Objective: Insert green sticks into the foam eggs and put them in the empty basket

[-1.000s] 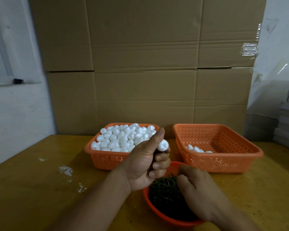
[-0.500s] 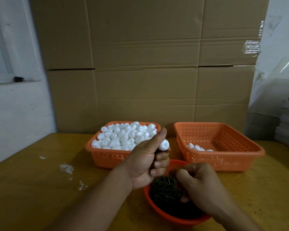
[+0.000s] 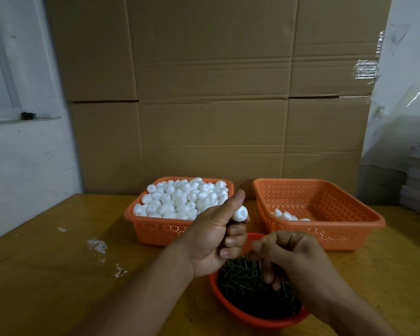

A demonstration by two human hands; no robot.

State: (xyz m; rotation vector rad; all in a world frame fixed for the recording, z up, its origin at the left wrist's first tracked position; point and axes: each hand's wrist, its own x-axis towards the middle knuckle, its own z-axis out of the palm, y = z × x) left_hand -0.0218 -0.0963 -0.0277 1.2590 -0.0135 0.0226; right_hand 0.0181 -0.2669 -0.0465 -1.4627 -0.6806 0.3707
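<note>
Yellow wooden table (image 3: pixel 46 275) carries two orange baskets (image 3: pixel 155 231) (image 3: pixel 337 234) and a red bowl (image 3: pixel 252 320).

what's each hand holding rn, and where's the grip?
Left hand grips a white foam egg around its lower end, thumb alongside. Right hand is curled over the bowl of green sticks; whether it pinches a stick cannot be told.

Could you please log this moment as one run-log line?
left hand: holds foam egg | right hand: picking in green sticks | right basket: few eggs

no readable text, label, brand, number or sign shows anywhere: not on the cardboard boxes (image 3: pixel 211 93), nor on the orange baskets (image 3: pixel 325 229)
</note>
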